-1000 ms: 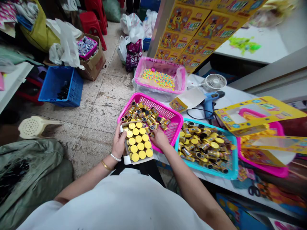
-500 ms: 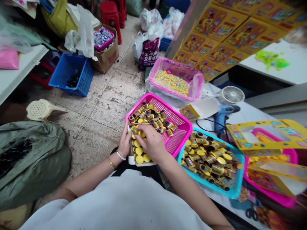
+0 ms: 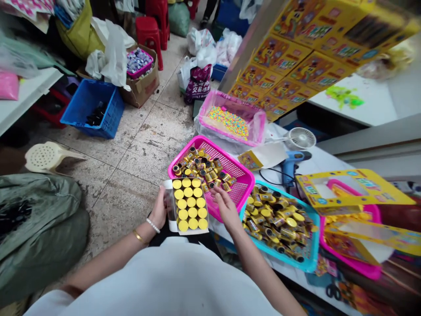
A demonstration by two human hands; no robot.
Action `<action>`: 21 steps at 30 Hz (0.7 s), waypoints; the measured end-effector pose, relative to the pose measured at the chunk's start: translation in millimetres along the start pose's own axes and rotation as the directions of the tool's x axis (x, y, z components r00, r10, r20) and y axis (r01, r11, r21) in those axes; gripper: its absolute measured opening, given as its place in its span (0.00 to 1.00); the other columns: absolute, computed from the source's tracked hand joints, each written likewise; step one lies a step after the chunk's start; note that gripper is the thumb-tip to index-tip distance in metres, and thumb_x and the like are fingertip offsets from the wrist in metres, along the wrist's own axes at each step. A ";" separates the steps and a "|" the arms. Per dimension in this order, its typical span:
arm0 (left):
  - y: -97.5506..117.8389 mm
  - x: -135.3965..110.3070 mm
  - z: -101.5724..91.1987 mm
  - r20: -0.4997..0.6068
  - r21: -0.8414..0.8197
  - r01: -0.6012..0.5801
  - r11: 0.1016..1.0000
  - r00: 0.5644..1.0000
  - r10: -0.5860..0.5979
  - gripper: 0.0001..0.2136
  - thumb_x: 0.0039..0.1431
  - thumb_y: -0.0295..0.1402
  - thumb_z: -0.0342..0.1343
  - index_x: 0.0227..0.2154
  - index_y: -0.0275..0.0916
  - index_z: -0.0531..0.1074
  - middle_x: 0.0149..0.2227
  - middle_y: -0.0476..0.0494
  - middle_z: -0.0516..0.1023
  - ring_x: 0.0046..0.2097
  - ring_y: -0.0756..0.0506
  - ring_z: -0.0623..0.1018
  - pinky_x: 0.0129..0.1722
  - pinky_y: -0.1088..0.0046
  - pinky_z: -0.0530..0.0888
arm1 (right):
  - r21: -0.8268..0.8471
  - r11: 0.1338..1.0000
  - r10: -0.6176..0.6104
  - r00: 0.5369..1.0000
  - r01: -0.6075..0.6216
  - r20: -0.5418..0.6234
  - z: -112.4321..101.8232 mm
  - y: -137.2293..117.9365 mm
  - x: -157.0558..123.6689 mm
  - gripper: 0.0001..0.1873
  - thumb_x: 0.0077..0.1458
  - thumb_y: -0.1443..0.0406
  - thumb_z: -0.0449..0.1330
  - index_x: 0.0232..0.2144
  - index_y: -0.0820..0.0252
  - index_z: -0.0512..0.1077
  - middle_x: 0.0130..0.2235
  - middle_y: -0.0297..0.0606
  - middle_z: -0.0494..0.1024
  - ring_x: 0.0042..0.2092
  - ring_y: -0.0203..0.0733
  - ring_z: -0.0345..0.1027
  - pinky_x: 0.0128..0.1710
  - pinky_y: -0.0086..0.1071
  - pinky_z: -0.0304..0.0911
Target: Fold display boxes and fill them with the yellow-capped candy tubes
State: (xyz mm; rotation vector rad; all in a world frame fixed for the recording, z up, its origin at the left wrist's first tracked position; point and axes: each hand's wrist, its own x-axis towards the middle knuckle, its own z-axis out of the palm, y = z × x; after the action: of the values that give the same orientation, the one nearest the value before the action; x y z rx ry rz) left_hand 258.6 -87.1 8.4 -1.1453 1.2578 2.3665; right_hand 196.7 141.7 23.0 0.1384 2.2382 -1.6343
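My left hand grips the left side of an open-topped carton with a clear window. Rows of small canisters stand in it, their round yellow lids facing up. To the right, my right hand is held over the near rim of a pink basket, fingers apart, with nothing seen in it. Loose yellow-and-black canisters lie in that basket. A turquoise basket beside my right forearm holds a heap of the same canisters.
A pink tub of colourful beads stands behind the basket. On the table at right are a blue heat gun, a small white fan, scissors and yellow printed cartons. A blue crate sits on the floor.
My right hand has come off the canisters in the carton and moved right, opening over the basket. The lids now lie in neat rows, uncovered. The view has shifted slightly.
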 end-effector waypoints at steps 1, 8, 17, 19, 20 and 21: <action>3.3 -1.8 -2.9 -0.048 -0.006 0.094 0.996 0.994 -0.094 0.28 0.63 0.58 0.48 0.52 0.40 0.72 0.43 0.39 0.82 0.45 0.41 0.81 0.40 0.66 0.78 | 0.020 1.000 0.021 0.999 -0.022 0.045 3.8 6.8 -0.1 0.33 0.60 0.43 0.55 0.60 0.54 0.68 0.59 0.50 0.75 0.60 0.55 0.69 0.60 0.57 0.64; 57.6 -43.7 -23.2 -0.024 0.030 -0.075 0.997 0.997 0.076 0.15 0.49 0.44 0.68 0.35 0.40 0.77 0.31 0.46 0.82 0.34 0.44 0.81 0.35 0.68 0.79 | 0.244 0.961 0.069 0.966 -0.132 0.251 41.0 5.6 0.5 0.34 0.62 0.44 0.53 0.65 0.48 0.63 0.61 0.41 0.74 0.60 0.50 0.71 0.58 0.51 0.69; 48.5 -34.3 7.4 0.299 0.455 -0.630 0.629 0.774 0.559 0.19 0.59 0.51 0.60 0.41 0.41 0.79 0.46 0.37 0.75 0.46 0.40 0.76 0.53 0.54 0.74 | 0.274 0.954 0.027 0.946 -0.120 0.322 27.8 -19.7 40.7 0.36 0.54 0.52 0.64 0.63 0.50 0.67 0.64 0.37 0.71 0.61 0.51 0.68 0.62 0.47 0.63; 44.3 -22.7 14.8 0.285 0.642 -0.682 0.350 0.635 0.718 0.23 0.50 0.45 0.69 0.45 0.40 0.75 0.45 0.39 0.72 0.48 0.39 0.74 0.54 0.53 0.73 | 0.240 0.960 0.034 0.916 -0.141 0.400 18.0 -27.6 57.1 0.33 0.53 0.53 0.65 0.61 0.50 0.70 0.59 0.36 0.77 0.56 0.50 0.73 0.59 0.47 0.67; 44.2 -17.3 16.5 0.263 0.692 -0.668 0.273 0.586 0.766 0.28 0.45 0.45 0.71 0.48 0.39 0.73 0.47 0.38 0.71 0.52 0.37 0.73 0.56 0.51 0.71 | 0.222 0.964 0.037 0.896 -0.149 0.442 12.8 -31.7 64.2 0.32 0.53 0.53 0.65 0.60 0.49 0.72 0.55 0.35 0.79 0.54 0.49 0.75 0.57 0.47 0.69; 44.7 -12.2 16.7 0.242 0.724 -0.645 0.246 0.571 0.785 0.33 0.42 0.45 0.73 0.51 0.38 0.70 0.50 0.36 0.70 0.56 0.35 0.71 0.59 0.48 0.69 | 0.203 0.967 0.037 0.875 -0.153 0.483 8.0 -35.7 69.8 0.30 0.52 0.54 0.66 0.57 0.49 0.74 0.52 0.35 0.81 0.51 0.49 0.77 0.55 0.46 0.70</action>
State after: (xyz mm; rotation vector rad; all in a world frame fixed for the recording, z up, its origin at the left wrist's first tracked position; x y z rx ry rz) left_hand 234.7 -99.4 49.7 -0.4638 2.9903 1.6589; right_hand 123.4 113.3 28.9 -0.0869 1.6411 -1.6577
